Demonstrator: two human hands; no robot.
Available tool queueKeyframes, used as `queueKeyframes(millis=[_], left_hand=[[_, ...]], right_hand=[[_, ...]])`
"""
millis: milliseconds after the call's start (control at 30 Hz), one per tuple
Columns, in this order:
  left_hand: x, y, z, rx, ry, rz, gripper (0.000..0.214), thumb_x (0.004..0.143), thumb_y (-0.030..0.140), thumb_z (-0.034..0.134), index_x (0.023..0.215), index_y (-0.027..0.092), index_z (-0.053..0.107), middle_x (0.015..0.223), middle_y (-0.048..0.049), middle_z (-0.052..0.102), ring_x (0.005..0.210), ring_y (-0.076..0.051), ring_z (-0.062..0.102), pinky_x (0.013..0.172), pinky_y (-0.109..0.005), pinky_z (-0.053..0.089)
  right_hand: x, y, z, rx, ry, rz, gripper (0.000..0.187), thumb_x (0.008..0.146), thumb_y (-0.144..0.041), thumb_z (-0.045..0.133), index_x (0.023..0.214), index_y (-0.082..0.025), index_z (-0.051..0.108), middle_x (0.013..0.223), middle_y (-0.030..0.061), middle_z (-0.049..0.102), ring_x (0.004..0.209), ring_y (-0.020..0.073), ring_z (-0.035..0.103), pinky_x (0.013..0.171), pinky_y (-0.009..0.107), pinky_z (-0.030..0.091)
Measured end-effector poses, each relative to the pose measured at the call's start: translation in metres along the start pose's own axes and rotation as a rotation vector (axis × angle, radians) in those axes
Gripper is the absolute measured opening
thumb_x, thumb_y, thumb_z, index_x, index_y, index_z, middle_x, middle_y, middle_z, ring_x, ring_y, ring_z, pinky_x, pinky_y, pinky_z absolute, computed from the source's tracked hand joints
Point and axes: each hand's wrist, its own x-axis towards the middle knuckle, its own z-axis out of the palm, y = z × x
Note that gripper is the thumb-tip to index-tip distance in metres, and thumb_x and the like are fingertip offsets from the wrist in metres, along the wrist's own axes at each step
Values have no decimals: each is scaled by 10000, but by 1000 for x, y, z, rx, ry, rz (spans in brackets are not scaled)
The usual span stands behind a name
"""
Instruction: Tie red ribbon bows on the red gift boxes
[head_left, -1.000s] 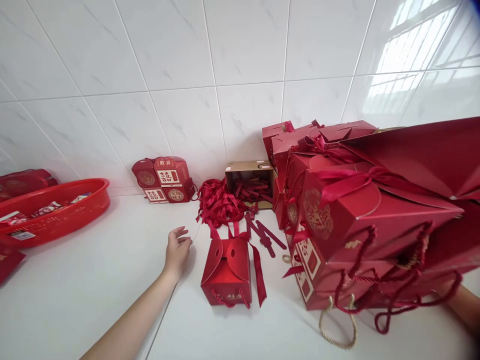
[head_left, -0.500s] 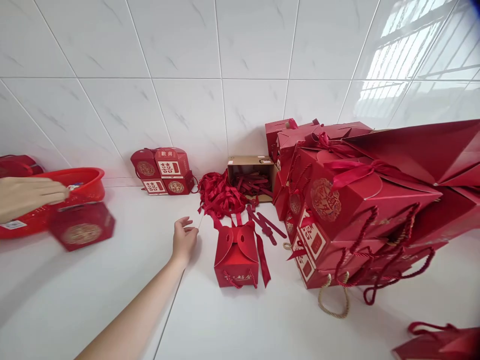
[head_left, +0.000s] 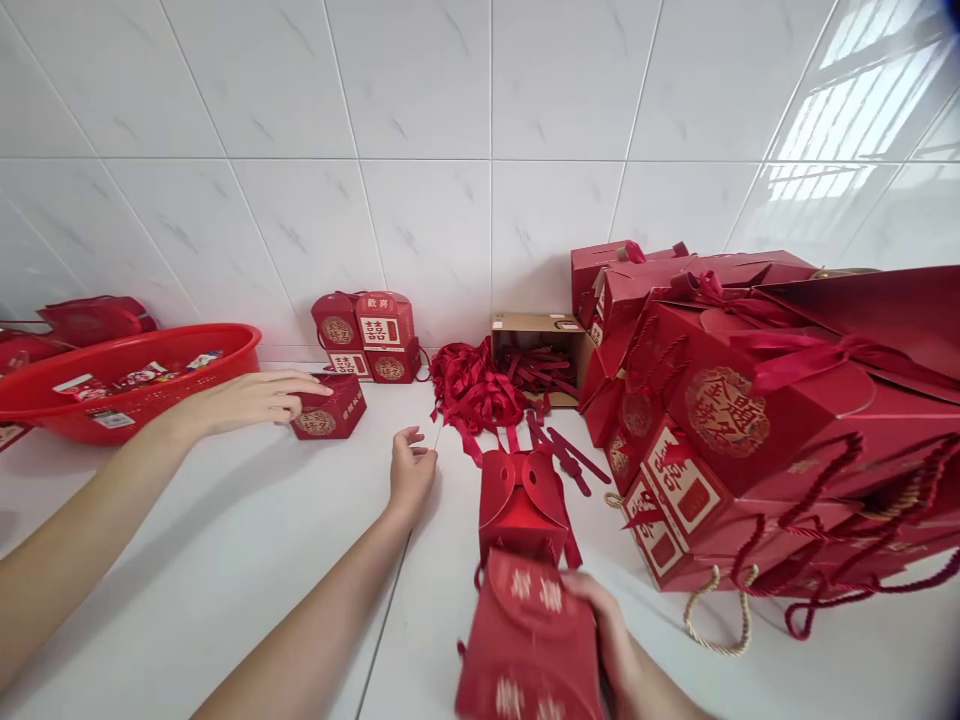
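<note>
My right hand (head_left: 611, 635) grips the right side of a red gift box (head_left: 529, 640), which is smeared by motion. Behind it, partly covered, a smaller red gift box (head_left: 523, 500) with two round holes in its flaps stands on the table. My left hand (head_left: 412, 470) rests on the white table to its left, fingers loosely curled, nothing in them. Beyond the boxes lies a heap of dark red ribbons (head_left: 476, 390). A co-worker's hand (head_left: 259, 400) at the left holds a small red box (head_left: 337, 410) on or just above the table.
A red plastic basket (head_left: 244, 350) with wrapped sweets stands far left. Stacked small boxes (head_left: 375, 335) sit by the tiled wall. An open carton (head_left: 581, 355) holds dark red strips; others (head_left: 570, 455) lie loose. A large pile of gift boxes (head_left: 780, 430) with rope handles fills the right.
My right hand has come into view with the red gift box. The co-worker's hand has carried the small box rightward from the basket. My left hand stays in place; the view has turned left.
</note>
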Motion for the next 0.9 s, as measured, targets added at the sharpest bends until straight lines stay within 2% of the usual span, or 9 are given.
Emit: queueKeyframes(millis=[33, 133, 267, 333, 433, 600, 700, 767, 900], left_hand=[[-1, 0, 0, 4, -1, 3, 410, 734, 86, 563, 1109, 222, 469, 1102, -53, 560, 859, -155, 567, 773, -314, 488], [-2, 0, 0, 18, -13, 9, 381, 795, 123, 583, 1156, 191, 482, 1117, -59, 566, 886, -164, 577, 794, -340, 497], [-1, 0, 1, 44, -28, 7, 310, 884, 252, 579, 1173, 153, 524, 1125, -76, 579, 916, -187, 596, 789, -378, 520], [0, 0, 2, 52, -33, 10, 310, 901, 289, 567, 1178, 154, 536, 1138, -80, 583, 936, -193, 603, 796, -387, 527], [2, -1, 3, 56, -43, 10, 321, 903, 293, 566, 1192, 155, 535, 1157, -85, 583, 953, -198, 607, 805, -395, 532], [2, -2, 3, 58, -51, 8, 328, 904, 294, 566, 1199, 156, 535, 1167, -88, 583, 965, -202, 609, 811, -401, 534], [1, -2, 2, 54, -51, 14, 331, 904, 298, 566, 1201, 155, 535, 1168, -88, 584, 966, -203, 610, 812, -403, 534], [1, -2, 2, 49, -50, 20, 332, 904, 302, 565, 1200, 155, 535, 1170, -89, 582, 968, -203, 609, 813, -403, 533], [0, -3, 2, 35, -46, 34, 324, 905, 308, 562, 1188, 154, 538, 1151, -85, 584, 947, -198, 608, 798, -393, 532]], right_hand=[[20, 4, 0, 65, -41, 33, 1007, 638, -271, 769, 1413, -256, 126, 1373, 178, 439, 1272, 318, 470, 1040, 433, 401], [74, 15, -7, 56, -14, 102, 1057, 655, -252, 749, 1458, -194, 65, 1461, 202, 320, 1343, 284, 379, 1119, 425, 285], [105, 34, -18, 16, 100, 116, 1128, 755, -362, 696, 1485, -235, -154, 1553, 153, 138, 1426, 234, 214, 1153, 433, 208], [103, 41, -21, -115, 197, 130, 984, 855, -390, 572, 1486, -254, -170, 1567, 120, 120, 1448, 219, 136, 1160, 460, 180], [89, 42, -27, -456, 265, 253, 668, 950, -302, 349, 1518, -197, 13, 1551, 126, 201, 1445, 219, 151, 1157, 477, 209], [61, 21, -34, -830, -36, 416, 646, 749, 11, 391, 1390, -61, 437, 1446, 201, 403, 1360, 302, 356, 1122, 478, 314], [36, 5, -36, -862, -173, 358, 817, 620, 92, 362, 1395, -149, 453, 1428, 150, 444, 1320, 259, 424, 1079, 394, 394], [17, -4, -38, -779, -184, 285, 845, 621, 96, 340, 1390, -235, 459, 1328, 106, 546, 1216, 202, 532, 1003, 312, 462], [-3, -24, -47, -757, -169, 207, 563, 776, 27, 371, 1166, -269, 649, 934, 75, 693, 849, 185, 673, 746, 256, 545]])
